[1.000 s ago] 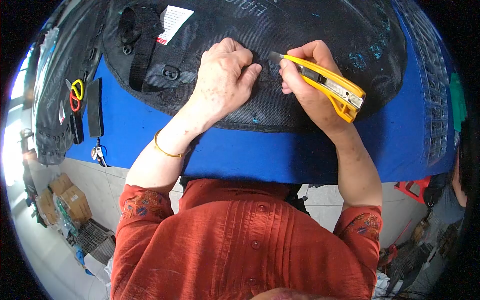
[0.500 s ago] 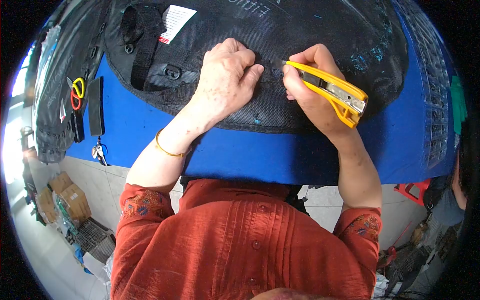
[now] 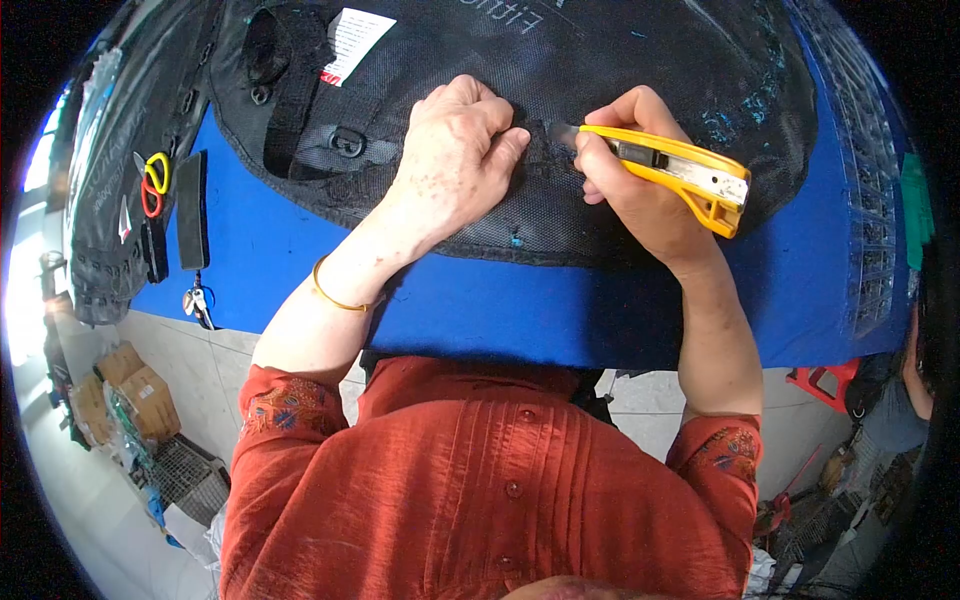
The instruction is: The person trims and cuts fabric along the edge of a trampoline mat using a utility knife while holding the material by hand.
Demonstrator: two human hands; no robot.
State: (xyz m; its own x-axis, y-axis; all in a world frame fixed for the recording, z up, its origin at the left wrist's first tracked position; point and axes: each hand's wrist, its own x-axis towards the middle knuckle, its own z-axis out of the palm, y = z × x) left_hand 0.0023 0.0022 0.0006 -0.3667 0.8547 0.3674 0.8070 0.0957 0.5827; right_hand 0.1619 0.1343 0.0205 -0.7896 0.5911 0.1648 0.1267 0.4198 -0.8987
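Now yellow cutter slightly farther right, flatter.

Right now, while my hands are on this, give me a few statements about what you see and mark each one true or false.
1. The right-hand grip holds a yellow cutter. True.
2. The left-hand grip is on the black mesh fabric. True.
3. Both handles of the scissors are blue. False: one is yellow, the other red.
4. A bangle is worn on the right arm. False: the gold-coloured bangle is on the left arm.
5. The black mesh fabric lies over a blue surface. True.
6. The white label is to the right of the cutter. False: the white label is left of it, beyond the left-hand grip.
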